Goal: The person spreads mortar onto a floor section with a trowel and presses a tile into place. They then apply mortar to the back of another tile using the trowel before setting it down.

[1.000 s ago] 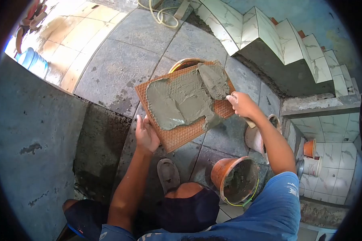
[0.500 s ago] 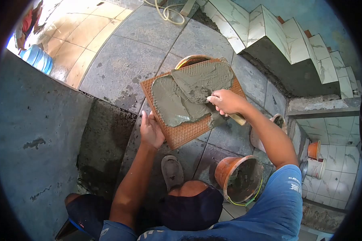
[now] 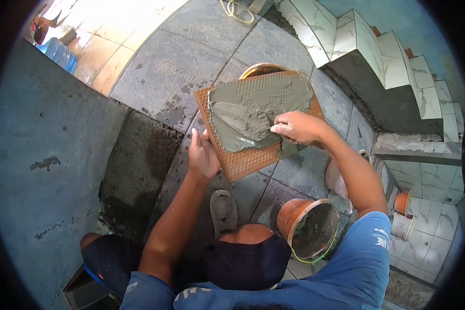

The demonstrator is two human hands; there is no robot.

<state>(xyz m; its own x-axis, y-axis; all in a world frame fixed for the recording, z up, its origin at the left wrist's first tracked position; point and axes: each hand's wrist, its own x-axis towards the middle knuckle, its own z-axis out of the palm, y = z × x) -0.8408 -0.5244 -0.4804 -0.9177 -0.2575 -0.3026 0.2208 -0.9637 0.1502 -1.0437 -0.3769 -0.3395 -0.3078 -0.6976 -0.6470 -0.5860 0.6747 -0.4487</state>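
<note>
An orange tile (image 3: pixel 245 164), ribbed back upward, is gripped at its near-left edge by the left hand (image 3: pixel 203 155). A trowel (image 3: pixel 238 115) is clasped in the right hand (image 3: pixel 297 127) and pressed into grey mortar (image 3: pixel 274 93) spread over the tile. The tile's far edge is laid over a bucket rim (image 3: pixel 263 66). A mortar-filled orange bucket (image 3: pixel 307 227) stands by the knee, and marble-tiled steps (image 3: pixel 395 70) rise beyond.

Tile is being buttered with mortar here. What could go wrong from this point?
1. The tile is steadied only by the left hand at one edge, its far side apparently resting on a bucket rim; trowel pressure from the right hand might tip it.
2. Mortar reaches the tile's right edge and could slide off onto the floor.
</note>
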